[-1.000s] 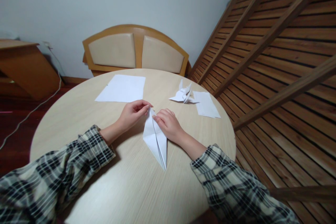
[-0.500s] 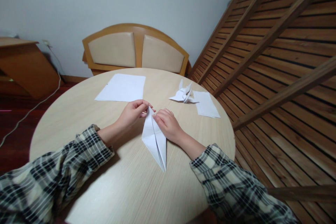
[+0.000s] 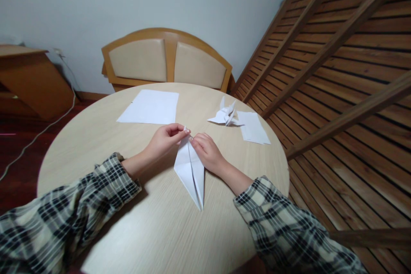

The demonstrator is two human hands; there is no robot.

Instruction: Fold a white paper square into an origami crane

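Note:
A white sheet of paper folded into a long diamond (image 3: 189, 169) lies on the round table, with a slit down its middle and its narrow point towards me. My left hand (image 3: 168, 137) pinches the far tip between thumb and fingers. On the right edge near that tip, my right hand (image 3: 207, 150) grips the paper with curled fingers; part of the paper is hidden under them. Beyond my right hand stands a folded paper crane (image 3: 226, 114), its points sticking up and out.
The pale wooden table (image 3: 154, 227) has a flat white sheet (image 3: 149, 107) at its far left. Several smaller paper pieces (image 3: 254, 128) lie beside the crane. A padded headboard (image 3: 167, 58) stands behind, and a slatted wooden frame (image 3: 346, 107) leans along the right.
My left thumb has come over the front of the paper's far tip and now presses on it. My right hand has hardly moved, and the paper stays in place.

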